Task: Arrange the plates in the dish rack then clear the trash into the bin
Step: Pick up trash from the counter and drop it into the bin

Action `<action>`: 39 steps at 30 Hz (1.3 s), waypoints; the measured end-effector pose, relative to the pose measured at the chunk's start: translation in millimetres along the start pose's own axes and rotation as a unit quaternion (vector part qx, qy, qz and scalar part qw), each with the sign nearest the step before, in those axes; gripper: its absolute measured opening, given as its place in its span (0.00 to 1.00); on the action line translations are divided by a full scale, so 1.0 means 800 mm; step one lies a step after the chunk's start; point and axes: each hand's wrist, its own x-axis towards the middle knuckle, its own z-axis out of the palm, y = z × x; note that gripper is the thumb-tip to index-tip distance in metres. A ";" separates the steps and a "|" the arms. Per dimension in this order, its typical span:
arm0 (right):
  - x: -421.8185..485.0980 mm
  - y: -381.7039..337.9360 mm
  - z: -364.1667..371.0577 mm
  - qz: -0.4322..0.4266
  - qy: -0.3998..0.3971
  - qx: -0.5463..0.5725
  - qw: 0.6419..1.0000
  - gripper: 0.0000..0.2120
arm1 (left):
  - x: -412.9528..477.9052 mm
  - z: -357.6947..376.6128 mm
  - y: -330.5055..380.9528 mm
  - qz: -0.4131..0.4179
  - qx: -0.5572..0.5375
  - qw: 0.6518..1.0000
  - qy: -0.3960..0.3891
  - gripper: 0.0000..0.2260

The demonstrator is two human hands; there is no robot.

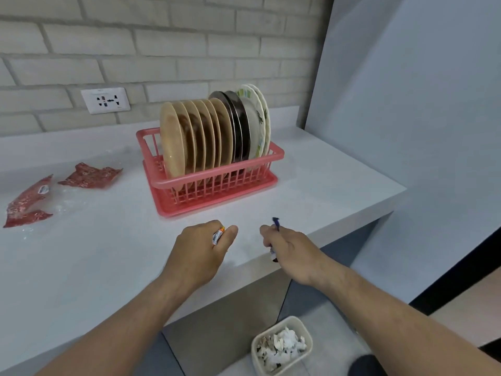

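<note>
A pink dish rack (217, 185) stands on the white counter (95, 253), filled with several upright plates (200, 137): tan ones, dark ones and floral white ones. In front of the rack, my left hand (200, 253) grips a small orange-and-white wrapper (218, 236). Beside it, near the counter's front edge, my right hand (290, 251) holds a small blue wrapper (276, 222). Red and clear plastic wrappers (92, 175) (27, 204) lie at the counter's left. A cream bin (282, 346) with crumpled paper sits on the floor below my right arm.
A brick wall with a power socket (105, 100) runs behind the counter. A grey-blue wall (420, 131) closes off the right side. The counter ends in a corner at the right, with grey floor below.
</note>
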 end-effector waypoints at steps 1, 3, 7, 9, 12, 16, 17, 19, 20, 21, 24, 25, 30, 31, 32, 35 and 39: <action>-0.003 0.008 -0.006 0.005 0.002 0.011 1.000 0.19 | -0.004 0.007 0.009 0.006 -0.004 1.000 0.004 0.23; -0.006 0.025 -0.015 0.012 0.011 0.014 1.000 0.17 | -0.013 0.018 0.028 0.028 -0.017 0.999 0.006 0.23; -0.027 0.094 -0.047 0.020 -0.009 -0.004 1.000 0.14 | -0.033 0.081 0.072 0.075 -0.054 0.995 -0.034 0.17; -0.036 0.136 -0.066 0.023 -0.033 -0.018 0.999 0.15 | -0.041 0.126 0.085 0.067 -0.059 0.993 -0.076 0.13; -0.045 0.199 -0.078 0.047 -0.066 -0.031 0.996 0.20 | -0.055 0.198 0.086 0.045 -0.025 0.990 -0.132 0.10; -0.036 0.294 -0.059 0.085 -0.074 -0.060 0.992 0.09 | -0.071 0.292 0.059 0.012 0.014 0.988 -0.154 0.07; -0.033 0.317 -0.048 0.092 -0.069 -0.072 0.991 0.06 | -0.075 0.312 0.047 0.006 0.019 0.986 -0.166 0.06; -0.026 0.361 -0.021 0.105 -0.060 -0.077 0.990 0.03 | -0.084 0.349 0.024 0.006 0.024 0.982 -0.187 0.05; -0.024 0.383 -0.006 0.110 -0.057 -0.070 0.990 0.01 | -0.088 0.368 0.011 0.007 0.025 0.980 -0.196 0.04; -0.020 0.406 0.011 0.113 -0.056 -0.067 0.990 0.03 | -0.093 0.387 -0.003 -0.001 0.030 0.977 -0.212 0.04; -0.008 0.478 0.069 0.132 -0.058 -0.045 0.989 0.08 | -0.111 0.448 -0.056 -0.001 0.063 0.968 -0.242 0.16; -0.003 0.499 0.088 0.146 -0.062 -0.041 0.987 0.05 | -0.117 0.468 -0.075 0.001 0.076 0.964 -0.255 0.21; 0.034 0.618 0.192 0.151 -0.064 -0.052 0.985 0.01 | -0.141 0.602 -0.194 -0.009 0.122 0.946 -0.300 0.24; 0.039 0.640 0.212 0.151 -0.071 -0.062 0.984 0.02 | -0.144 0.631 -0.217 -0.008 0.132 0.940 -0.314 0.25; 0.044 0.661 0.230 0.154 -0.072 -0.064 0.983 0.03 | -0.146 0.660 -0.241 0.000 0.143 0.936 -0.323 0.27; 0.057 0.722 0.282 0.146 -0.083 -0.074 0.983 0.07 | -0.146 0.747 -0.306 -0.003 0.171 0.918 -0.357 0.29; 0.064 0.756 0.298 0.134 -0.093 -0.080 0.983 0.06 | -0.131 0.820 -0.346 -0.013 0.194 0.900 -0.389 0.15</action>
